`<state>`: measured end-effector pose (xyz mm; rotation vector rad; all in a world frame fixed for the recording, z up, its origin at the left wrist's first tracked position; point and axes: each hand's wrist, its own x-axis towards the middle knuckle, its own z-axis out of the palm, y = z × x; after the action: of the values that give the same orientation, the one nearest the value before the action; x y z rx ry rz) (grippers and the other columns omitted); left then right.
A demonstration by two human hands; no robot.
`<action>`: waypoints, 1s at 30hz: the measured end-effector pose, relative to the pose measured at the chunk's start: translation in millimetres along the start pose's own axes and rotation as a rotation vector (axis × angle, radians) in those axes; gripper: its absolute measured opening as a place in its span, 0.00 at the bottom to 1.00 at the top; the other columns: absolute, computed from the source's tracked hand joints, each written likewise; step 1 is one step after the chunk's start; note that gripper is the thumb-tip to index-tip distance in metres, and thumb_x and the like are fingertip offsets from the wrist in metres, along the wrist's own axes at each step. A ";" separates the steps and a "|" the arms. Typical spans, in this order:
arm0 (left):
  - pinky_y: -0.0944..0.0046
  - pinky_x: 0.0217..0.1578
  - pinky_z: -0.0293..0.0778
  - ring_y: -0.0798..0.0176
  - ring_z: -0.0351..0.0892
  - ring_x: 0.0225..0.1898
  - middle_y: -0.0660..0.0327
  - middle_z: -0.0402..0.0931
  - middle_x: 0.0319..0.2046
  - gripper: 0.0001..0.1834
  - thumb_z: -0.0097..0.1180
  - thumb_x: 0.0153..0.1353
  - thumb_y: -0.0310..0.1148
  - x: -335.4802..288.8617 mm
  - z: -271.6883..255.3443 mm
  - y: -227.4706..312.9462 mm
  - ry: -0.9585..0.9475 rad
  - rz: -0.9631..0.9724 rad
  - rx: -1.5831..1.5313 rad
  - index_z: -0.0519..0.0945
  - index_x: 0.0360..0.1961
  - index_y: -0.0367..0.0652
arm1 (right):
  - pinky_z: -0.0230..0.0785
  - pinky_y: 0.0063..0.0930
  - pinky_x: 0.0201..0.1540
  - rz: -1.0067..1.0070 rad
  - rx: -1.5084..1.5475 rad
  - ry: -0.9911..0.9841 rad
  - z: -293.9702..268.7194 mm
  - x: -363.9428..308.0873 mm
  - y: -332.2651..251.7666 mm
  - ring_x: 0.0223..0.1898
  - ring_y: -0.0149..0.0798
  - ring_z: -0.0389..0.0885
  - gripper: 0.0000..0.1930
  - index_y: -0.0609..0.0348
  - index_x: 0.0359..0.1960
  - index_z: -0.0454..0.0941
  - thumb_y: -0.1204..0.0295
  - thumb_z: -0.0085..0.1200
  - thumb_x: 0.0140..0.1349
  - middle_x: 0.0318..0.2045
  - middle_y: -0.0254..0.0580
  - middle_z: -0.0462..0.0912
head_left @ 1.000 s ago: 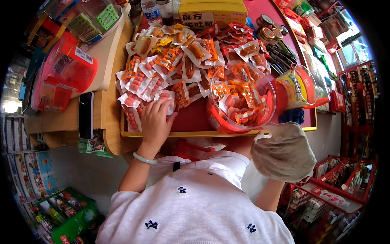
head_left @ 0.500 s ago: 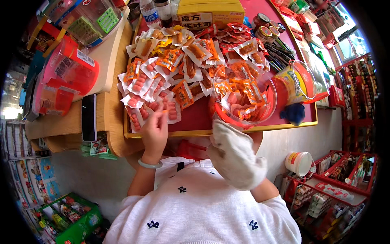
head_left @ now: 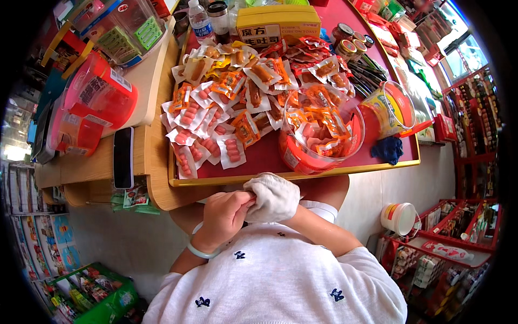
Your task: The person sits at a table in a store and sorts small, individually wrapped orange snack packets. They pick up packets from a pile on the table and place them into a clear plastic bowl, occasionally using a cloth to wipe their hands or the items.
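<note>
Just in front of the table's near edge, my two hands meet above my lap. My left hand [head_left: 225,217] is closed, its fingertips pressed against a greyish-white cloth [head_left: 274,198]; what they pinch, if anything, is hidden. The cloth wraps my right hand, whose fingers it covers as they grip it. On the table beyond lie many small vacuum packs of pink sausages [head_left: 232,151], along with brown sausage packs [head_left: 256,94] and orange packets [head_left: 246,129]. A clear round tub [head_left: 350,148] with a red lower part holds more orange and pink packs.
A yellow carton [head_left: 278,21], a water bottle [head_left: 199,24] and jars [head_left: 343,33] stand at the back. Right of the tub are a tipped bucket [head_left: 388,110] and a dark blue cloth [head_left: 387,150]. On the left side sit a phone [head_left: 123,159] and red tubs [head_left: 108,92].
My left hand has drawn back from the sausage packs to my lap. My right hand, with the cloth, has moved left from beside the tub to meet it.
</note>
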<state>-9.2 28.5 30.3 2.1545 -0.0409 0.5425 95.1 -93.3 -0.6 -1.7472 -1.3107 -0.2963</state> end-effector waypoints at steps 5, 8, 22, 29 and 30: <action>0.59 0.36 0.66 0.54 0.71 0.34 0.57 0.71 0.33 0.10 0.60 0.50 0.22 6.2 10.1 11.8 0.136 -0.086 0.169 0.76 0.34 0.44 | 0.73 0.34 0.33 0.082 0.168 -0.337 -25.5 29.4 -2.9 0.28 0.42 0.79 0.11 0.59 0.27 0.76 0.71 0.56 0.37 0.24 0.39 0.78; 0.58 0.46 0.56 0.53 0.60 0.45 0.58 0.64 0.37 0.11 0.61 0.47 0.21 7.6 16.4 11.2 0.152 -0.082 0.237 0.77 0.32 0.46 | 0.71 0.36 0.33 0.175 0.503 -0.374 -38.5 30.8 -0.8 0.29 0.47 0.78 0.08 0.58 0.27 0.77 0.72 0.54 0.42 0.23 0.43 0.77; 0.60 0.43 0.51 0.65 0.68 0.37 0.67 0.64 0.31 0.08 0.65 0.49 0.35 35.9 28.5 46.3 0.281 0.215 0.251 0.76 0.26 0.52 | 0.69 0.36 0.30 0.255 -0.020 -0.147 -81.7 -18.5 0.1 0.29 0.44 0.76 0.15 0.55 0.32 0.77 0.65 0.60 0.41 0.28 0.41 0.77; 0.61 0.39 0.53 0.65 0.67 0.34 0.69 0.66 0.30 0.09 0.67 0.47 0.36 66.4 48.0 67.0 0.214 0.344 0.130 0.78 0.27 0.53 | 0.65 0.35 0.36 0.537 -0.120 -0.154 -118.4 -35.9 1.1 0.32 0.43 0.73 0.12 0.53 0.36 0.75 0.64 0.58 0.52 0.29 0.39 0.75; 0.61 0.39 0.54 0.65 0.67 0.34 0.70 0.66 0.30 0.09 0.67 0.47 0.36 70.9 50.4 70.0 0.198 0.338 0.120 0.78 0.27 0.53 | 0.65 0.35 0.38 0.563 -0.147 -0.128 -117.8 -47.7 7.4 0.33 0.42 0.73 0.13 0.54 0.38 0.74 0.64 0.58 0.53 0.30 0.39 0.75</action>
<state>57.7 -41.4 86.1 2.2116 -0.2737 0.9729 118.4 -214.3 31.0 -2.2047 -0.8448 0.0425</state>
